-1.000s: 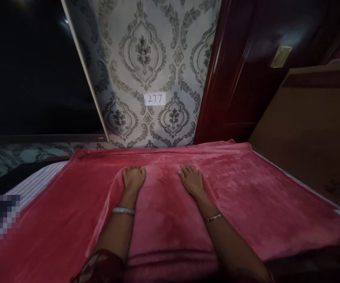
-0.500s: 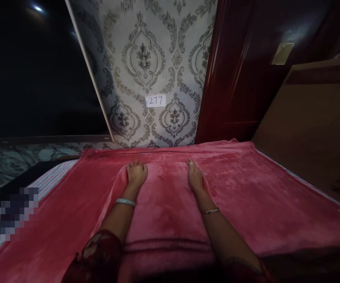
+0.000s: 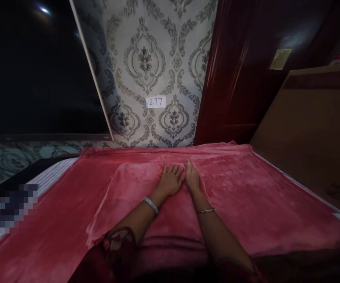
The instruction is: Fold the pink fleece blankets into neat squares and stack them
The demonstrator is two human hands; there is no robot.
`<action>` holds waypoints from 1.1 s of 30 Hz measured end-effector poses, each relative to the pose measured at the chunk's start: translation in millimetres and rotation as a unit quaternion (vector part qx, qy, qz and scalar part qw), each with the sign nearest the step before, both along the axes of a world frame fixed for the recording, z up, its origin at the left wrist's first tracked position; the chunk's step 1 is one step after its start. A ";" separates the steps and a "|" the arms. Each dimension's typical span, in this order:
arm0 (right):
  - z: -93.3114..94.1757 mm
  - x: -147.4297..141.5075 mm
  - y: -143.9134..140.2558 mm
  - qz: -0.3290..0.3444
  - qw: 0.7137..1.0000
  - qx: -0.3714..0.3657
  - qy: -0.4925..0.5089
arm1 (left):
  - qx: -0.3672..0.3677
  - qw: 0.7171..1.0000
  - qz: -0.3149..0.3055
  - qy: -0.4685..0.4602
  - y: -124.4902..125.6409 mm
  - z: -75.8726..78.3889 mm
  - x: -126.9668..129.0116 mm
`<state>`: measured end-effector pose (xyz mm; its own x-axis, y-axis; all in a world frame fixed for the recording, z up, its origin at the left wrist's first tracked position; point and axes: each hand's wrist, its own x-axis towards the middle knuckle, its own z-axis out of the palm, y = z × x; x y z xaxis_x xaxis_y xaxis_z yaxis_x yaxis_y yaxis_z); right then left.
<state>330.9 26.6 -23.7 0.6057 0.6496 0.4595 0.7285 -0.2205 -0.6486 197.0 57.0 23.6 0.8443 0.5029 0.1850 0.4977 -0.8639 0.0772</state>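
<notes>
Apparently smoothing a folded pink plush cloth (image 3: 128, 188) near the far edge of a spread red blanket (image 3: 264, 192), a left hand (image 3: 171, 181) is resting, fingers parted, beside a right hand (image 3: 192, 177) whose grip is not showing clearly, further smoothing seemingly calling for flat, even pressure.

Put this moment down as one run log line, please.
left hand: laid flat on folded pink cloth | right hand: at cloth's far right corner, grip unclear | beyond: patterned wall, number card

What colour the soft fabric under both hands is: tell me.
The fabric is pinkish red, with lighter and darker patches, best seen in the head view.
</notes>
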 end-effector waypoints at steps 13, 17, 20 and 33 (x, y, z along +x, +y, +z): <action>16.8 -11.0 -11.8 0.014 0.998 -0.045 0.027 | -0.017 0.989 0.136 0.057 68.8 26.8 -86.5; 16.5 -10.3 -11.5 0.019 0.998 -0.046 0.024 | -0.014 0.971 0.231 0.057 88.8 30.3 -132.7; 13.6 -8.4 -10.2 0.021 0.999 -0.040 0.018 | -0.020 0.957 0.285 0.040 91.4 24.5 -142.1; 7.2 -4.9 -7.1 0.012 0.999 -0.035 -0.019 | -0.048 0.957 0.287 0.012 94.1 21.5 -139.8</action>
<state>326.0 19.5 -16.5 0.5723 0.6952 0.4350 0.7579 -0.2458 -0.6043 57.2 151.1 45.1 0.4278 0.8985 0.0987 0.8905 -0.4376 0.1242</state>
